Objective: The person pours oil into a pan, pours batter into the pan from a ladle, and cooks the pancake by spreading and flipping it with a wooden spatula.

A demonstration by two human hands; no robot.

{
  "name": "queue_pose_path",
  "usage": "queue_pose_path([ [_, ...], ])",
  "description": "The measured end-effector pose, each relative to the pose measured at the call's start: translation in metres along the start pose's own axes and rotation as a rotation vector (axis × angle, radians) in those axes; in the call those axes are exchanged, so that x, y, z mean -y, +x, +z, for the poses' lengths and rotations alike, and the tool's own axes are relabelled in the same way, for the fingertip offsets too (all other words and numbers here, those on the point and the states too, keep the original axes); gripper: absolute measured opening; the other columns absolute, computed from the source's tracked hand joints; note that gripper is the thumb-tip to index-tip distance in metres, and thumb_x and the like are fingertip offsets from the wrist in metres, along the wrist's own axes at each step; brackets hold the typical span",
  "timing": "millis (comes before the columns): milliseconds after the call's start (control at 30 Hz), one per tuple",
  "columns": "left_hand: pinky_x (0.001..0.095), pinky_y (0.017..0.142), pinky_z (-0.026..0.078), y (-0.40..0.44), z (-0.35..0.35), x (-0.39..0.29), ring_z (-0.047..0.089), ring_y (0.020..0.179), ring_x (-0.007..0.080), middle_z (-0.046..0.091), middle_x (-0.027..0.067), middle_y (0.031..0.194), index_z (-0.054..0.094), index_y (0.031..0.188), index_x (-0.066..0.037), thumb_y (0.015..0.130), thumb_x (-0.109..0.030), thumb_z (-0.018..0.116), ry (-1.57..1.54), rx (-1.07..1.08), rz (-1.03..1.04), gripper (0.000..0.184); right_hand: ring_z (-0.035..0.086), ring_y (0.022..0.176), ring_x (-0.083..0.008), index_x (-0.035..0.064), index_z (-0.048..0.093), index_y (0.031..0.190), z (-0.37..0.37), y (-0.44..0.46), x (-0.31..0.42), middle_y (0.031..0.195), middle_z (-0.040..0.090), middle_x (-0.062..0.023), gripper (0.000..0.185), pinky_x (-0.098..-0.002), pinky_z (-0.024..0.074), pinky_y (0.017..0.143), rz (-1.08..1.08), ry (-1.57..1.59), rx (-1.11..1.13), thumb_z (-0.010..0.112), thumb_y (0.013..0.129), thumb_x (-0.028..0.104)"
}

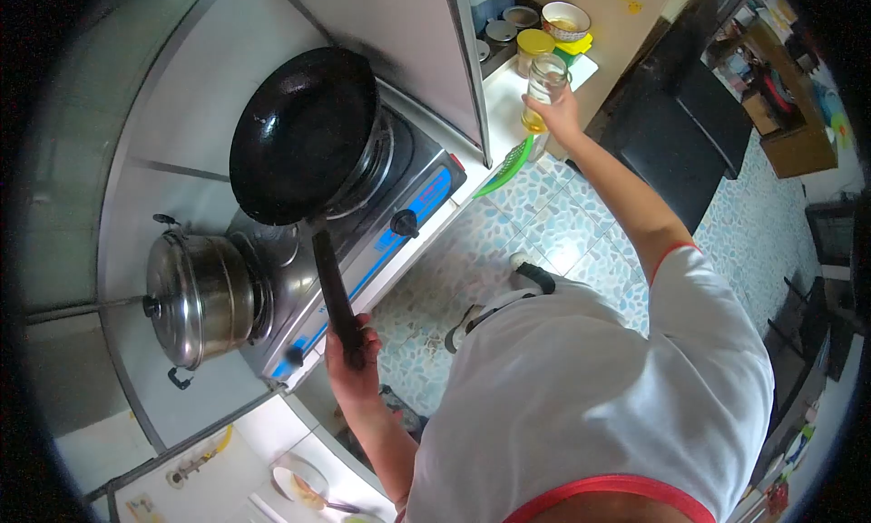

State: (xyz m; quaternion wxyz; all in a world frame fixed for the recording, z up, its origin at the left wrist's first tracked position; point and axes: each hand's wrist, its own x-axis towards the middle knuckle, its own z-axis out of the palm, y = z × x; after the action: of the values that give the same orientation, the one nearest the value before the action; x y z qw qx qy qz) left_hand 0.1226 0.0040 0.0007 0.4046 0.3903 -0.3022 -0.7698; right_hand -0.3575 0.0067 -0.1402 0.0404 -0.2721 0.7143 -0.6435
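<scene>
Head view: the left hand (354, 364) is wrapped around the dark handle (332, 273) of a black wok (304, 137), near its free end. The wok is over the far burner (386, 151) of the stove (392, 240), tilted; I cannot tell whether it bears on the burner or hangs clear. It looks like heavy, stiff metal, so held this far out it should feel front-heavy; gripping closer to the bowl would ease the load but bring the fingers nearer any heat. Its sheen suggests a slick surface.

To the right, the right hand (560, 113) is closed around the side of a glass jar (547, 78), with a little yellow liquid (533, 121) at the bottom. The jar should be light but breakable, and slippery if that is oil; its lower side is the sound hold. Beyond it stands a yellow-lidded pot (535, 42); a green basket (513, 166) lies nearer.
</scene>
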Motion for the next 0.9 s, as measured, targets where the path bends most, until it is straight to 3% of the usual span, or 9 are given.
queue_pose_path([
  [267,0.0270,0.059,0.051,-0.006,0.019,-0.008,0.058,0.074,0.0194,0.055,0.0194,0.101,0.040,0.119,0.002,0.089,-0.027,0.047,0.083,-0.056,0.012,0.042,0.058,0.085,-0.0172,-0.0008,0.041,0.112,0.060,0.051,-0.057,0.098,0.059,-0.0101,0.062,-0.0280,0.0456,0.078,-0.048,0.236,0.088,0.076,0.062,0.009],
  [333,0.0264,0.061,0.051,-0.007,0.027,-0.015,0.058,0.075,0.0193,0.055,0.0187,0.102,0.038,0.120,0.003,0.089,-0.026,0.046,0.153,-0.083,-0.020,0.043,0.057,0.086,-0.0165,-0.0008,0.042,0.112,0.062,0.051,-0.041,0.098,0.059,-0.0098,0.061,-0.0274,0.0456,0.078,0.047,0.165,0.099,0.076,0.062,0.009],
  [467,0.0268,0.062,0.050,0.002,0.029,-0.025,0.059,0.074,0.0184,0.058,0.0163,0.096,0.039,0.121,0.003,0.089,-0.025,0.047,0.320,-0.100,-0.064,0.043,0.058,0.087,-0.0192,-0.0004,0.043,0.107,0.065,0.060,-0.033,0.098,0.059,-0.0117,0.058,-0.0296,0.0444,0.078,0.009,-0.165,0.100,0.077,0.063,0.016],
  [500,0.0269,0.062,0.050,0.006,0.031,-0.027,0.059,0.073,0.0181,0.058,0.0157,0.094,0.039,0.121,0.003,0.089,-0.025,0.047,0.375,-0.102,-0.079,0.043,0.057,0.088,-0.0199,-0.0006,0.043,0.108,0.068,0.062,-0.040,0.099,0.059,-0.0122,0.059,-0.0298,0.0440,0.078,-0.037,-0.096,0.122,0.077,0.063,0.017],
  [567,0.0262,0.060,0.050,0.013,0.041,-0.034,0.059,0.072,0.0174,0.059,0.0150,0.092,0.042,0.118,0.003,0.088,-0.025,0.049,0.467,-0.146,-0.114,0.041,0.057,0.090,-0.0213,-0.0010,0.042,0.109,0.070,0.068,-0.055,0.100,0.058,-0.0132,0.062,-0.0304,0.0434,0.079,-0.127,0.039,0.158,0.078,0.062,0.021],
  [700,0.0242,0.054,0.048,0.033,0.056,-0.047,0.057,0.066,0.0133,0.060,0.0102,0.084,0.051,0.104,-0.001,0.085,-0.026,0.055,0.551,-0.164,-0.222,0.032,0.053,0.099,-0.0233,-0.0035,0.038,0.116,0.063,0.059,-0.036,0.110,0.054,-0.0158,0.073,-0.0312,0.0413,0.085,-0.053,-0.011,0.195,0.078,0.062,0.024],
  [800,0.0231,0.049,0.044,0.046,0.051,-0.045,0.052,0.057,0.0109,0.055,0.0052,0.074,0.053,0.097,-0.002,0.082,-0.020,0.060,0.694,-0.160,-0.330,0.024,0.049,0.106,-0.0257,-0.0049,0.036,0.119,0.056,0.050,-0.039,0.116,0.049,-0.0183,0.075,-0.0315,0.0383,0.090,-0.098,-0.079,0.118,0.078,0.063,0.022],
  [833,0.0220,0.044,0.039,0.046,0.058,-0.045,0.047,0.052,0.0091,0.049,0.0020,0.066,0.053,0.090,-0.002,0.079,-0.013,0.062,0.690,-0.192,-0.330,0.018,0.048,0.108,-0.0258,-0.0049,0.036,0.120,0.051,0.046,-0.046,0.116,0.049,-0.0188,0.074,-0.0316,0.0378,0.091,-0.051,-0.027,0.058,0.077,0.064,0.021],
  [900,0.0218,0.043,0.038,0.047,0.058,-0.048,0.046,0.051,0.0090,0.048,0.0021,0.065,0.052,0.086,-0.002,0.077,-0.010,0.062,0.688,-0.151,-0.345,0.015,0.045,0.112,-0.0260,-0.0049,0.035,0.121,0.041,0.034,-0.057,0.116,0.047,-0.0198,0.072,-0.0316,0.0367,0.092,0.042,0.079,-0.062,0.075,0.067,0.020],
])
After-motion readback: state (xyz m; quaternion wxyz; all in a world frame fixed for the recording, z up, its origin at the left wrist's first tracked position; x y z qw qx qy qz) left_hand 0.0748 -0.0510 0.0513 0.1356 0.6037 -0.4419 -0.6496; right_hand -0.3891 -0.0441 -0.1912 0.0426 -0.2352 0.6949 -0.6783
